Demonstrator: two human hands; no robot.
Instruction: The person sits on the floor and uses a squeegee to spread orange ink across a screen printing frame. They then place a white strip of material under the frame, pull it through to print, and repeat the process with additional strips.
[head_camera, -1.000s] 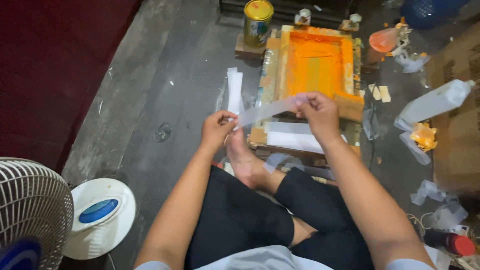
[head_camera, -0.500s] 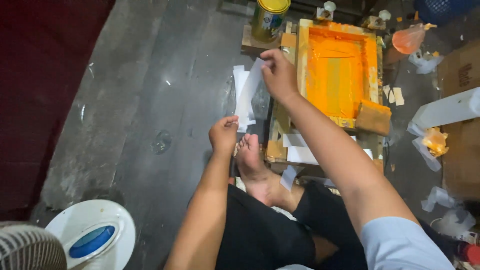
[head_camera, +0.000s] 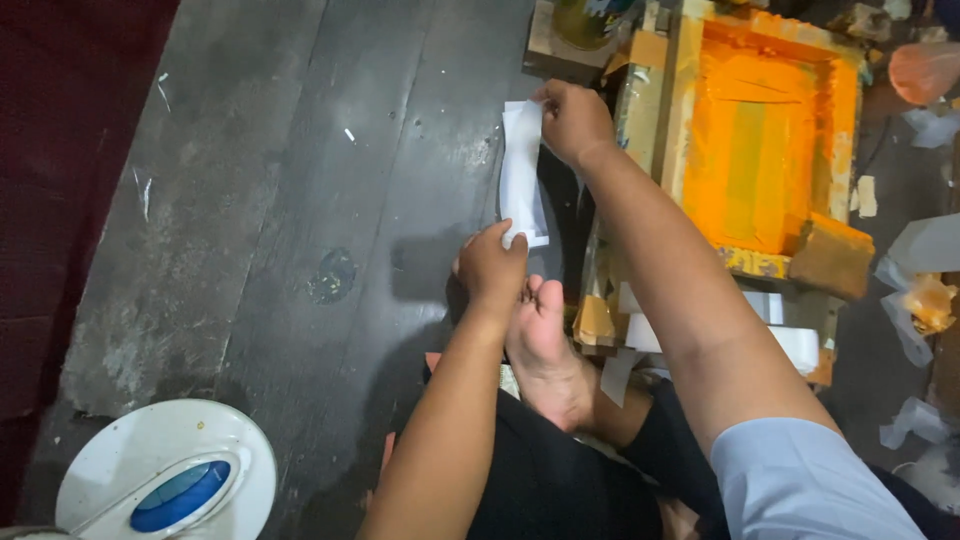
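Seated worker laying a white paper strip (head_camera: 523, 175) on the dark floor (head_camera: 300, 200), beside the left edge of the orange-inked screen frame (head_camera: 765, 150). Near end: the left hand (head_camera: 492, 268), just ahead of the bare foot (head_camera: 540, 340), has its fingers closed on the strip's lower corner. Far end: the right hand (head_camera: 575, 122) pinches the upper edge. The strip thus spans between both grips, lengthwise away from the worker. Judged best practice: keep it taut and level, lowering both ends together without touching the wet ink.
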